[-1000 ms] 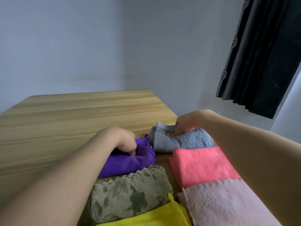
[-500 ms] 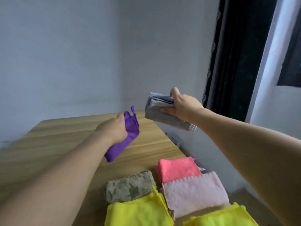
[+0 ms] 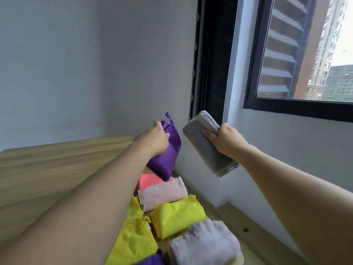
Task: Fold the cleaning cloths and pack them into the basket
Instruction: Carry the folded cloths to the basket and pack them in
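Purple and grey were the two folded cloths we had lifted off the desk. The purple cloth (image 3: 166, 153) hung from our left hand (image 3: 155, 139), whose fingers were curled round its upper edge, a small loop sticking up above the knuckles. The grey cloth (image 3: 207, 148) was in our right hand (image 3: 225, 139), thumb over the stacked edges and fingers pressed on its flat face, so that it slanted down toward the wall (image 3: 286, 150).

A second earlier both cloths had still lain on the desk (image 3: 47, 169) at the far end of the rows, with our hands just closing on them. Half a second earlier they were already raised above the desk; since then we had carried them further to the right, and the grey one was now past the desk's edge, in front of the wall under the window (image 3: 305, 54). Our view had swung right with them, bringing the window and the dark curtain (image 3: 210, 64) into sight.

Below our arms the other folded cloths stayed in their rows on the desk: a coral cloth (image 3: 149, 180), a pale pink cloth (image 3: 164, 194), two yellow cloths (image 3: 177, 215) (image 3: 133, 238), and a fluffy white cloth (image 3: 204, 245) nearest to us. A basket did not show in this view.
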`<state>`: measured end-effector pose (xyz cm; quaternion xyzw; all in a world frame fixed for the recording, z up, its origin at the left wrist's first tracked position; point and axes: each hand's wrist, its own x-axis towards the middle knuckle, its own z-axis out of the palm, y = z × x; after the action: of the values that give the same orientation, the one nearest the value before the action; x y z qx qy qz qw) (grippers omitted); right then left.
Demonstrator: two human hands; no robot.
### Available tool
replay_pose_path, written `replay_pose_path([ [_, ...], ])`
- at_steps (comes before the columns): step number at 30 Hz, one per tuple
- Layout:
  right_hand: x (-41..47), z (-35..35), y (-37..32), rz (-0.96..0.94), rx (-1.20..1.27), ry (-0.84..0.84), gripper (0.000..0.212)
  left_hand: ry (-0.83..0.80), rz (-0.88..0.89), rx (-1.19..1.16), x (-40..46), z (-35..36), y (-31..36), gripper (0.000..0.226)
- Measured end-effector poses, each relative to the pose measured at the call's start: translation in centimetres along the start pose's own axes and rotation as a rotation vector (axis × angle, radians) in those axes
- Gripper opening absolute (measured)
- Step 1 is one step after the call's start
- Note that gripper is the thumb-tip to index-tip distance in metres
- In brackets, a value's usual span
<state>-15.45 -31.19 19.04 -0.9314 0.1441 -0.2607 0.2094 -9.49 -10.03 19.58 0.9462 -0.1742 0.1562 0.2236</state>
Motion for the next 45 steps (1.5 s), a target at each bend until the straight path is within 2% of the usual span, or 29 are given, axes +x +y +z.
replay_pose_path([
  [4,-0.2,-1.5,6.1,0.179,0.136,-0.011,0.052,-0.071,0.027,-0.017,0.9,3.2,4.6,0.025],
  [8,1.8,0.0,12.9,0.343,0.245,-0.042,0.048,-0.152,0.047,0.013,3.6,9.3,7.6,0.023],
  [15,5.7,3.9,21.0,0.533,0.308,-0.177,0.049,-0.352,-0.052,-0.084,10.3,18.3,11.4,0.016],
  [19,7.9,-0.9,23.0,0.636,0.307,-0.207,0.052,-0.446,-0.199,-0.221,13.6,17.6,17.0,0.007],
  [24,8.3,-11.2,24.3,0.689,0.212,-0.318,0.046,-0.496,-0.399,-0.405,12.6,15.1,25.3,0.012],
  [26,7.9,-14.0,25.1,0.708,0.187,-0.348,0.046,-0.497,-0.472,-0.423,11.6,14.9,28.0,0.018],
  [30,7.0,-16.5,27.7,0.797,0.226,-0.359,0.049,-0.526,-0.524,-0.405,9.7,15.8,32.6,0.016],
  [38,10.6,-13.0,30.1,0.852,0.279,-0.429,0.049,-0.536,-0.589,-0.330,11.5,20.1,32.6,0.016],
  [45,20.4,-6.7,31.5,0.880,0.237,-0.464,0.050,-0.519,-0.628,-0.347,20.7,25.5,27.7,0.017],
])
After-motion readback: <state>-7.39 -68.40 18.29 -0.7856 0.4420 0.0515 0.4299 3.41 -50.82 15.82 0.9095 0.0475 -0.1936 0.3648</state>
